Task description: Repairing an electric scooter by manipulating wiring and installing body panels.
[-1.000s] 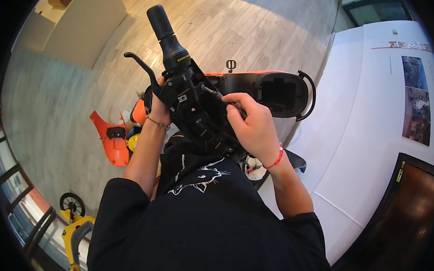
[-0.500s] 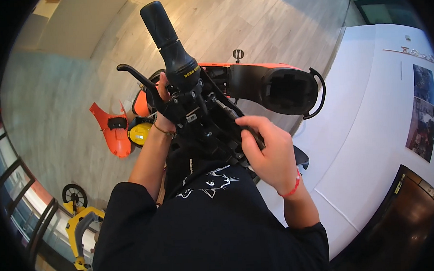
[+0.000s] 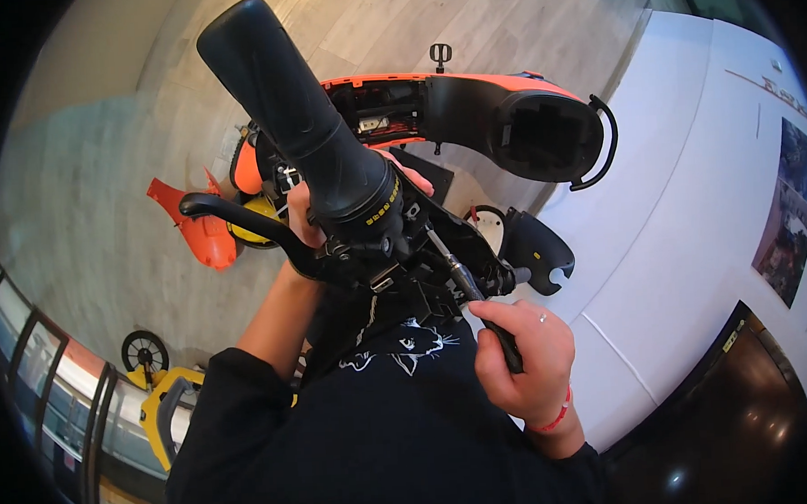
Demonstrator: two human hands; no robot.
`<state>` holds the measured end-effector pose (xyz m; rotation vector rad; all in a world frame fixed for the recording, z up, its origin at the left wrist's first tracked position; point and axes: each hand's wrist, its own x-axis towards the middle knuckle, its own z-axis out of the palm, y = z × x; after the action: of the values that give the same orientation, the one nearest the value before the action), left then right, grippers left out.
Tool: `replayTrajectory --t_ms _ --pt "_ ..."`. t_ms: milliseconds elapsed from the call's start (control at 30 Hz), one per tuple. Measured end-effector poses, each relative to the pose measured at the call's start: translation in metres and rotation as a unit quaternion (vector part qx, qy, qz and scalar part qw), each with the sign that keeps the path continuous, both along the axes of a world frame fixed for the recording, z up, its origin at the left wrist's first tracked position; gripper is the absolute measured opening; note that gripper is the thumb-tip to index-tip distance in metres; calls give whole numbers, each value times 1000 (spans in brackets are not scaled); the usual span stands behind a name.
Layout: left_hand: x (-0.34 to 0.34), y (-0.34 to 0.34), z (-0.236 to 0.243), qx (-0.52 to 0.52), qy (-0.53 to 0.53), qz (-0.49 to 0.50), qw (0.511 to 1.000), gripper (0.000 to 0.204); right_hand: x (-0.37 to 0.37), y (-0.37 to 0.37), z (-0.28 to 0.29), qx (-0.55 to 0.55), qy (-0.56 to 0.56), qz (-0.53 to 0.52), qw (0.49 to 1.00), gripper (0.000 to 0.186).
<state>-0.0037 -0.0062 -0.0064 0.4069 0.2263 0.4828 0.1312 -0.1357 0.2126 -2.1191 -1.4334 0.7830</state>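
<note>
**Handlebar assembly (image 3: pixel 366 222) looms closer as right hand (image 3: pixel 534 350) draws back with driver (image 3: pixel 461 276)**

Since half a second ago, the black grip (image 3: pixel 275 86) has swung large toward my view and the right hand has slid lower, leaving more of the driver's shaft (image 3: pixel 441 246) exposed. From my distant seat I see that hand's thumb and forefinger pinching the dark handle (image 3: pixel 512 353), knuckles turned up, the wrist circled by a red bracelet (image 3: pixel 559 413). The silver shaft slants up and leftward to the handlebar assembly, held just before the person's black shirt (image 3: pixel 357 434); whether its tip sits in a screw, I cannot tell. Left forearm (image 3: pixel 276 325) angled upward, the left hand (image 3: pixel 303 213) curls around the assembly from behind, near the brake lever (image 3: pixel 249 218), with fingers (image 3: pixel 409 172) showing past the far side; most of the palm is hidden from me. Beyond stands an orange-and-black scooter body (image 3: pixel 465 105), its wiring (image 3: pixel 400 124) exposed, and a loose orange panel (image 3: pixel 209 240) lies on the wood-look floor (image 3: pixel 104 202) to the left.
</note>
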Motion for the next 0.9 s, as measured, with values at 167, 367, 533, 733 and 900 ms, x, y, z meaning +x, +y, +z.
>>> replayTrajectory --t_ms 167,367,533,733,900 --pt "-10 -8 -2 -10 15 -2 1000 82 0 -3 2 -7 9 -22 1000 31" --pt "-19 -14 -8 -18 33 2 999 82 -2 0 3 -7 9 -23 1000 31" --pt "-19 -14 -8 -12 50 5 999 82 1 -2 2 -4 17 -7 1000 32" --pt "-19 -13 -12 -9 74 13 997 82 2 -2 0 -4 24 -5 1000 31" --pt "-25 -18 -12 -13 91 12 996 82 3 -1 0 -3 30 6 1000 32"
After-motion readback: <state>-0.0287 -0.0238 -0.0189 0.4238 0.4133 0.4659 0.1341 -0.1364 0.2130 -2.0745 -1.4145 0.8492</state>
